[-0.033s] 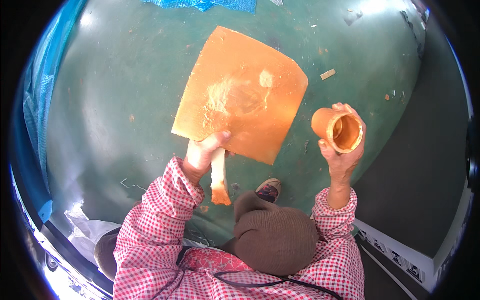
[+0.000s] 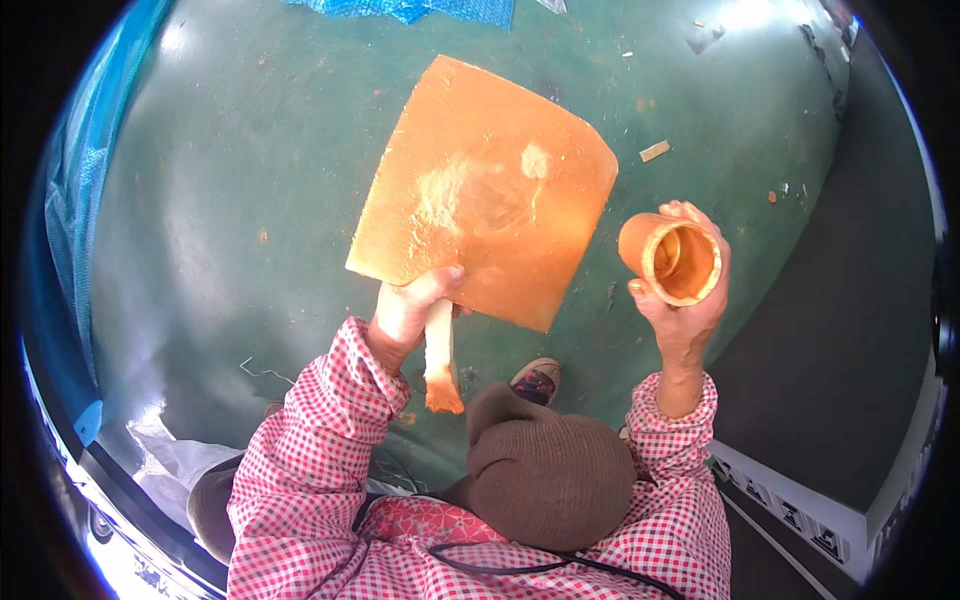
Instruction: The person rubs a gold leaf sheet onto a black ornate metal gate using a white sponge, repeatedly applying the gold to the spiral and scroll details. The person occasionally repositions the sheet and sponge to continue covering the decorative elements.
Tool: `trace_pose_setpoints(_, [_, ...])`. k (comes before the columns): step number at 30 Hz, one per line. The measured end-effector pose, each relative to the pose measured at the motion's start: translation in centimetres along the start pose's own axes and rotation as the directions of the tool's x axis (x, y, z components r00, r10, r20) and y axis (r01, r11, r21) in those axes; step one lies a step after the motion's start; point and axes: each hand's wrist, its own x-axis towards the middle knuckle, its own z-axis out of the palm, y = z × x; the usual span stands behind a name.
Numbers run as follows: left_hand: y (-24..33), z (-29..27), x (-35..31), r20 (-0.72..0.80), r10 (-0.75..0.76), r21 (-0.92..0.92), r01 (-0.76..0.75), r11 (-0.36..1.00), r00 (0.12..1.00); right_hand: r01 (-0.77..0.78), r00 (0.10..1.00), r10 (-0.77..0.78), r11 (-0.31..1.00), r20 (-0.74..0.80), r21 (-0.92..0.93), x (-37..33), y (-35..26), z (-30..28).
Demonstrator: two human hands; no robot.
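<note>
My left hand (image 2: 410,312) is closed on the near edge of a flat orange board (image 2: 510,195), its thumb lying on top. The board has one rounded corner, pale scuffed patches and a shiny surface. A white strip (image 2: 440,345) with an orange-stained end hangs below the same hand, apparently held against the board; its upper end is hidden. To the right, my right hand (image 2: 695,300) grips an orange cup (image 2: 640,240) from its right side, fingers wrapped round it. The cup is tilted, its open mouth facing me, with orange coating inside. Cup and board are apart.
Below lies a green floor (image 2: 250,300) with scattered scraps, including a small pale block (image 2: 655,151). Blue bubble wrap (image 2: 75,210) stands at the left, with more (image 2: 420,8) at the far edge. A dark panel (image 2: 830,330) is at the right. My knee (image 2: 550,470) is raised close by.
The orange cup and my right hand have shifted very slightly left. The board and strip have barely moved.
</note>
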Motion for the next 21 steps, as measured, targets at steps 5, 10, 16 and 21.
trace_pose_setpoints(5, [0.1, 0.5, -0.6, 0.05, -0.011, -0.037, 0.013, 0.999, 0.999, 0.231, 0.954, -0.169, 0.94, 0.247, -0.251, 3.5, -3.0, 1.1])
trace_pose_setpoints(10, [-0.1, 0.8, -1.0, 0.075, -0.008, -0.123, 0.017, 0.992, 0.997, 0.29, 0.95, -0.236, 0.909, 0.204, -0.3, 5.1, -4.3, 3.0])
trace_pose_setpoints(16, [0.5, 1.3, -1.6, 0.07, 0.016, -0.157, -0.005, 0.988, 0.997, 0.341, 0.933, -0.26, 0.861, 0.25, -0.378, 5.7, -5.2, 3.8])
trace_pose_setpoints(21, [0.9, 1.9, -1.7, 0.062, 0.018, -0.182, -0.007, 0.983, 0.998, 0.366, 0.926, -0.268, 0.813, 0.267, -0.453, 6.0, -5.7, 3.7])
